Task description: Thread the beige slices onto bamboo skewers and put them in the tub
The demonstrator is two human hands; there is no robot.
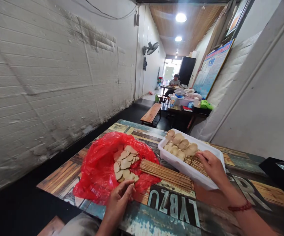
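Note:
An opened red plastic bag [92,167] lies on the table with a pile of thin, pale beige round slices [125,162] in it. At the pile's near edge is my left hand [119,200], thumb and fingers pinched together; what they hold, if anything, is hidden. A bundle of bare wooden skewers [166,173] lies beside the bag, its far ends on the red plastic. My right hand [211,165] is over the white plastic tray [160,149], its fingers closed on a skewer's end. Threaded slices [178,144] fill the tray's far-left part, their sticks pointing towards me.
The wood-patterned table [137,226] carries a black box [279,170] at the right edge. Ahead stand a wooden bench [151,113] and another table loaded with bags and tubs [186,96]. A person [175,81] sits farther back. A white wall [58,65] runs along the left.

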